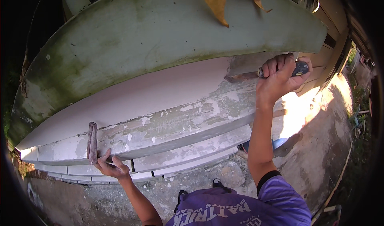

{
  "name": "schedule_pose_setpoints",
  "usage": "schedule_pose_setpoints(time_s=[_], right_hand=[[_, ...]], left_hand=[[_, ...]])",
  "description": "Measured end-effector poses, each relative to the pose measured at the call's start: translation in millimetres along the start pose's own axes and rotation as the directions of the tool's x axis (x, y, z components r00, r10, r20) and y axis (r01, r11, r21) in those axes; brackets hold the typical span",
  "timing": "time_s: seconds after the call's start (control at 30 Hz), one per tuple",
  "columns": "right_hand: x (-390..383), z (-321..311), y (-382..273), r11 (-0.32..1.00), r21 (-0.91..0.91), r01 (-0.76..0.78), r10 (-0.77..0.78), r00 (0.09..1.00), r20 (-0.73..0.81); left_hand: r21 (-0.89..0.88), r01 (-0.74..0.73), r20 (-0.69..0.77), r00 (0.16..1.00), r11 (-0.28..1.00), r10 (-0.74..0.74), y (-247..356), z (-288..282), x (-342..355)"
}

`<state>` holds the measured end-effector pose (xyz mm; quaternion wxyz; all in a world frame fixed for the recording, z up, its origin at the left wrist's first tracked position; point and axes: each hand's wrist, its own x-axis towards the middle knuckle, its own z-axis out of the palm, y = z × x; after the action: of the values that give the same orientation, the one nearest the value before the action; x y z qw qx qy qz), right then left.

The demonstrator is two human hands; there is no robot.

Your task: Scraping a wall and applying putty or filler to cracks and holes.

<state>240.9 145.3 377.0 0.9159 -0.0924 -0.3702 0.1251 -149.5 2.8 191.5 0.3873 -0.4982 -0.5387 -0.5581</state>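
My right hand is raised and wrapped round the dark handle of a putty knife. Its stained blade points left, against the patchy plastered wall just under the overhanging slab. Lower on the left, my left hand has its fingers curled at the lower end of a narrow, brownish, plaster-smeared board. That board stands nearly upright, seen almost edge-on, in front of the wall's lower band. White plaster coats much of the wall, while grey shows through in worn patches near the blade and along the ledge.
A curved, moss-stained slab overhangs the wall, with dry yellow leaves hanging over it. Stepped ledges run below. Bluish objects lie beside the steps on the rough concrete ground. A long thin pole lies at the right.
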Motion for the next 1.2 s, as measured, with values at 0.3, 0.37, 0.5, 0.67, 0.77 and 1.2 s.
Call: schedule_pose_setpoints(time_s=[0.3, 0.37, 0.5, 0.67, 0.77, 1.2], right_hand=[[-5.0, 11.8, 3.9, 0.992, -0.045, -0.115, 0.112, 0.991, -0.076], [1.2, 3.6, -0.7, 0.993, -0.031, -0.11, 0.109, 0.994, -0.017], [7.1, 2.0, -9.9, 1.0, -0.004, 0.002, -0.002, 0.991, -0.131], [-4.8, 3.2, -6.0, 0.998, -0.023, -0.057, 0.056, 0.998, -0.024], [-5.4, -12.8, -36.4, 0.993, 0.103, -0.056, 0.063, 0.996, -0.065], [-133.9, -73.1, -61.8, 0.889, -0.042, 0.457, -0.246, 0.552, 0.797]], left_hand=[[-0.005, 0.002, 0.032, 1.0, 1.0, -0.002, -1.3, -1.6, -1.5], [0.002, 0.002, 0.024, 1.0, 1.0, -0.002, -2.2, -2.2, -1.3], [0.006, 0.012, 0.042, 0.999, 1.0, -0.012, -3.6, -2.9, -4.2], [-0.041, 0.058, 0.005, 0.998, 0.997, -0.058, -5.9, 0.1, -7.4], [-0.042, 0.073, 0.021, 0.997, 0.996, -0.073, -6.2, -1.3, -7.7], [-0.079, 0.062, 0.018, 0.998, 0.995, -0.061, -12.2, -0.5, -9.7]])
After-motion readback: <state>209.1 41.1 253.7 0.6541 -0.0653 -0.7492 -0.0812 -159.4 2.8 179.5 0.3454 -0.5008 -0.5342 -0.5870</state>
